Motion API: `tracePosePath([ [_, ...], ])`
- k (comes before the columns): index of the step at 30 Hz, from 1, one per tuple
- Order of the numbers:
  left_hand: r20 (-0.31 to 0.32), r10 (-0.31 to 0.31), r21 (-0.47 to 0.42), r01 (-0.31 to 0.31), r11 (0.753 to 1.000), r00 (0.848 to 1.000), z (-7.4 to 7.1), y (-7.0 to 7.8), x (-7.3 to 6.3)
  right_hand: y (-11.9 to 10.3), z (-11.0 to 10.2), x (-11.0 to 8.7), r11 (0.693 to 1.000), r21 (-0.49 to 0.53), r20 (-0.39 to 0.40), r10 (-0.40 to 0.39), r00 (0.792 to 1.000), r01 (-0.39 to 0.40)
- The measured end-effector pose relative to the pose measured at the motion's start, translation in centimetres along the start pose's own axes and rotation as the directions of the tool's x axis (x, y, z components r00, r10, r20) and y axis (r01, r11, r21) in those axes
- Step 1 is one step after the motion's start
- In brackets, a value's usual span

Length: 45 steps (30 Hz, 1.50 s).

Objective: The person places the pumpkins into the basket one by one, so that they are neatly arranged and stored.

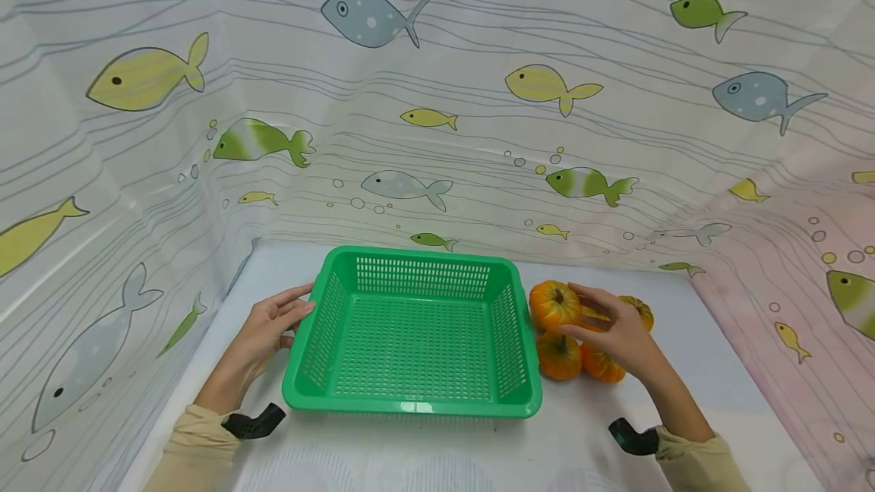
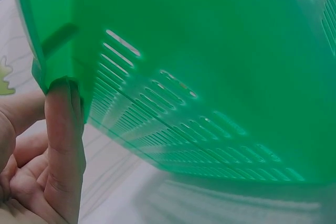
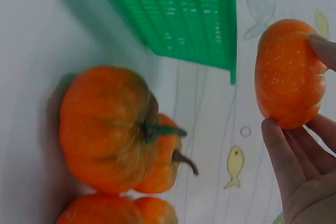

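Observation:
A green plastic basket (image 1: 420, 348) with slotted walls stands in the middle of the head view. My left hand (image 1: 276, 325) grips its left rim, and in the left wrist view the fingers (image 2: 64, 145) reach the rim from below. My right hand (image 1: 615, 332) holds a small orange pumpkin (image 1: 555, 306) beside the basket's right rim. The right wrist view shows this pumpkin (image 3: 290, 74) between thumb and fingertips, off the table. Below it are another stemmed pumpkin (image 1: 559, 357) and a more orange one (image 1: 604, 364). A striped pumpkin (image 1: 639, 313) lies behind the right hand, partly hidden.
A white table (image 1: 690, 370) lies under the basket and pumpkins. Curtains printed with fish (image 1: 472, 150) enclose the back and both sides. A black wrist device (image 1: 254, 424) sits at the left cuff, and another black device (image 1: 632, 437) at the right.

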<state>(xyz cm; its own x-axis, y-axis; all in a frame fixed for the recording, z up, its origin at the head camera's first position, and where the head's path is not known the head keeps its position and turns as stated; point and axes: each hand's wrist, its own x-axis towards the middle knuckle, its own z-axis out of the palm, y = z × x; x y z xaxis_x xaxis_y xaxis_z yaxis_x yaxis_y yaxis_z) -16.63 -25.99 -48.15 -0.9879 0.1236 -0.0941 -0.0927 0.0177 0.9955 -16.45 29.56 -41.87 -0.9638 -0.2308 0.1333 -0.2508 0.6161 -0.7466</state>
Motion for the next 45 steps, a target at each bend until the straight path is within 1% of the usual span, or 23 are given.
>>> tracePosePath([
  [3, 0.001, -0.007, 0.005, 0.007, 1.0, 1.0, 0.0, 0.0, 0.0, -0.7, 0.6, 0.8, 1.0, 0.013, 0.03, -0.018, 0.999, 0.018],
  [10, 0.003, -0.01, 0.002, 0.01, 1.0, 1.0, 0.1, 0.1, 0.0, -2.5, 1.8, 2.7, 0.994, 0.095, 0.087, -0.066, 0.994, 0.058],
  [14, 0.005, -0.012, 0.006, 0.012, 1.0, 1.0, 0.1, 0.2, -0.1, -3.5, 2.7, 3.9, 0.987, 0.14, 0.106, -0.092, 0.99, 0.077],
  [18, 0.003, -0.014, 0.006, 0.014, 1.0, 1.0, 0.1, 0.3, -0.1, -4.5, 4.1, 5.1, 0.982, 0.152, 0.114, -0.132, 0.985, 0.114],
  [21, 0.002, -0.009, 0.009, 0.009, 1.0, 1.0, 0.1, 0.3, -0.1, -5.5, 5.2, 5.9, 0.981, 0.142, 0.13, -0.149, 0.98, 0.13],
  [25, 0.006, -0.002, 0.004, 0.002, 1.0, 1.0, 0.1, 0.2, -0.1, -6.6, 6.2, 6.7, 0.978, 0.166, 0.159, -0.152, 0.976, 0.125],
  [31, 0.009, 0.008, -0.01, -0.008, 1.0, 1.0, 0.1, 0.1, -0.2, -7.3, 6.6, 7.7, 0.974, 0.181, 0.179, -0.166, 0.97, 0.133],
  [37, 0.01, 0.016, -0.006, -0.016, 1.0, 1.0, -0.1, -0.1, -0.2, -8.2, 7.6, 8.6, 0.969, 0.224, 0.241, -0.162, 0.957, 0.108],
  [40, 0.01, 0.018, -0.007, -0.018, 1.0, 1.0, -0.1, -0.1, -0.2, -8.7, 8.5, 9.2, 0.969, 0.215, 0.257, -0.176, 0.95, 0.122],
  [44, 0.01, 0.017, -0.011, -0.017, 1.0, 1.0, -0.1, -0.1, -0.1, -9.0, 9.7, 10.1, 0.97, 0.144, 0.257, -0.228, 0.939, 0.196],
  [45, 0.01, 0.017, -0.01, -0.017, 1.0, 1.0, 0.0, -0.1, -0.1, -9.0, 10.0, 10.4, 0.968, 0.139, 0.261, -0.237, 0.936, 0.207],
])
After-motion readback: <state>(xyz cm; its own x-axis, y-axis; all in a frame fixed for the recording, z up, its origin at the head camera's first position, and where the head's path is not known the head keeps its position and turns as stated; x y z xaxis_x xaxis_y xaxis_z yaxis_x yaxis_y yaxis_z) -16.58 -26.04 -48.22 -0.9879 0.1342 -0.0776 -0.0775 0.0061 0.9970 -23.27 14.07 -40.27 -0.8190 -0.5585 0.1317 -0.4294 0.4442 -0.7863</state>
